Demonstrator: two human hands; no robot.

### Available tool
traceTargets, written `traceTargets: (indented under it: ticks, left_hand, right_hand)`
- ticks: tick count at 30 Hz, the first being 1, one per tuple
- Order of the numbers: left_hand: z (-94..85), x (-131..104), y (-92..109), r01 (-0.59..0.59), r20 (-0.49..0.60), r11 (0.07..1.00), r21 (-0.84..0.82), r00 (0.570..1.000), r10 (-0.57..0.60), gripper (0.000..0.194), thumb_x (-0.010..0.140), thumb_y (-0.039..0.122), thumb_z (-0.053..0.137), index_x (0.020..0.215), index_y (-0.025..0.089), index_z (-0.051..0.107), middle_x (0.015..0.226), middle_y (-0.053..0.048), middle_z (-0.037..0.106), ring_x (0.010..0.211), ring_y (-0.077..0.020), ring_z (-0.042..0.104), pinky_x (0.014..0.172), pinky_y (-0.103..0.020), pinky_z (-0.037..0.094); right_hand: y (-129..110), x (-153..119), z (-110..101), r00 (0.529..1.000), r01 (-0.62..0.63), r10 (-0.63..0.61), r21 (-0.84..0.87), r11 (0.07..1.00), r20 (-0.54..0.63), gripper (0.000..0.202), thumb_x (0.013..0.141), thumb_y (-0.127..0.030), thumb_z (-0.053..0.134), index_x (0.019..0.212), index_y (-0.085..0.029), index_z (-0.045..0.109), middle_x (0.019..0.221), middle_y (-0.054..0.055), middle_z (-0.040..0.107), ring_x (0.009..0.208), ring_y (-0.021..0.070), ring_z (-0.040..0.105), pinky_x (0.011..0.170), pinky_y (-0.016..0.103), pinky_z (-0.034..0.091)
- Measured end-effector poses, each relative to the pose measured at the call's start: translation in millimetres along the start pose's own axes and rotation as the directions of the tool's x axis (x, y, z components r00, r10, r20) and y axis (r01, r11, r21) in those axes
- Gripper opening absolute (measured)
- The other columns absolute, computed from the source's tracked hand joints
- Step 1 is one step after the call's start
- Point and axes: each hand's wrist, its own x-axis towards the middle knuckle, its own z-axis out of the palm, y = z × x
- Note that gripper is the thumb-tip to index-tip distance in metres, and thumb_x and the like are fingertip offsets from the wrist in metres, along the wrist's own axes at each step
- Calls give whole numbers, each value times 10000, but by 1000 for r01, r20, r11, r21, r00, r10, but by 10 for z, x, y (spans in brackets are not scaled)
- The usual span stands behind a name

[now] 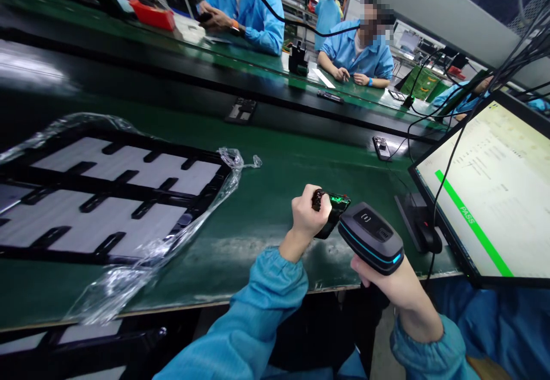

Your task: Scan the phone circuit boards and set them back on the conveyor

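Note:
My left hand point(310, 211) is closed around a dark phone-sized device point(333, 216), tilted above the green bench. Green light shows near its top edge. In my right hand point(380, 277) is a black and grey barcode scanner point(372, 236) with a blue lit stripe. Its head points toward the device, close to it. The scanner hides most of my right fingers, and its handle is out of sight.
A black tray point(120, 196) with pale compartments and clear plastic wrap lies left. A monitor point(494, 191) showing a green PASS bar stands right, beside a mouse point(425, 234). Phone parts point(242, 110) sit on the dark conveyor. Co-workers point(363, 53) in blue sit across; cables hang overhead.

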Motion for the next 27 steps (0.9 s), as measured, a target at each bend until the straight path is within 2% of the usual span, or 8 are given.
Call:
traceTargets:
  ticks: [2, 3, 5, 7, 10, 13, 16, 27]
  left_hand:
    - [43, 66, -27, 67, 192, 993, 97, 978, -85, 195, 870, 374, 449, 815, 212, 541, 640, -12, 611, 588, -157, 604, 575, -239, 408]
    - [76, 104, -52, 88, 322, 981, 173, 936, -141, 211, 880, 384, 442, 813, 215, 549, 671, -27, 635, 630, -173, 623, 590, -245, 409]
    - [159, 174, -121, 62, 557, 941, 332, 792, -249, 243, 884, 398, 439, 800, 217, 578, 752, -64, 683, 715, -211, 656, 620, -262, 420]
    - [243, 217, -196, -27, 696, 901, 432, 646, -314, 243, 871, 379, 448, 841, 213, 624, 865, -101, 716, 807, -249, 676, 667, -285, 445]
    - [318, 238, -274, -152, 774, 865, 479, 536, -335, 271, 846, 326, 458, 971, 204, 665, 986, -132, 723, 908, -282, 678, 742, -316, 468]
    - [330, 249, -300, -190, 797, 856, 481, 500, -338, 302, 825, 303, 460, 1008, 210, 681, 994, -128, 725, 912, -286, 677, 758, -328, 471]
    - [334, 266, -311, -185, 804, 853, 487, 478, -355, 305, 807, 318, 479, 1001, 218, 693, 989, -122, 727, 902, -289, 674, 754, -333, 467]
    - [376, 279, -325, -141, 788, 864, 484, 500, -360, 399, 855, 470, 392, 895, 207, 690, 912, -124, 717, 846, -291, 656, 687, -336, 445]
  right_hand:
    - [33, 137, -110, 1000, -13, 13, -1, 1000, 24, 195, 767, -303, 719, 710, -150, 613, 483, -29, 550, 458, 122, 523, 508, 261, 464]
    - [60, 244, -188, 998, -34, 33, 14, 999, 49, 172, 757, -285, 729, 756, -144, 631, 488, -32, 555, 454, 114, 515, 498, 249, 455]
    - [135, 512, -374, 985, -118, 106, 85, 989, 133, 213, 717, -235, 747, 877, -138, 645, 500, -49, 553, 430, 95, 484, 454, 219, 423]
    - [232, 792, -560, 945, -235, 188, 157, 959, 269, 266, 669, -195, 753, 898, -126, 637, 518, -53, 541, 416, 84, 461, 410, 198, 398]
    - [355, 1084, -749, 858, -346, 256, 131, 929, 446, 262, 659, -164, 740, 891, -103, 634, 501, -47, 525, 416, 84, 461, 405, 192, 406]
    - [383, 1168, -809, 810, -378, 279, 96, 921, 515, 260, 669, -144, 728, 907, -99, 632, 510, -42, 529, 423, 74, 459, 416, 180, 412]
    - [349, 1143, -820, 801, -385, 292, 76, 920, 523, 248, 673, -142, 725, 900, -99, 632, 516, -39, 528, 424, 71, 459, 412, 175, 410]
    - [353, 1050, -922, 806, -368, 279, 72, 927, 521, 253, 650, -135, 731, 878, -83, 635, 493, -32, 534, 410, 78, 461, 405, 186, 414]
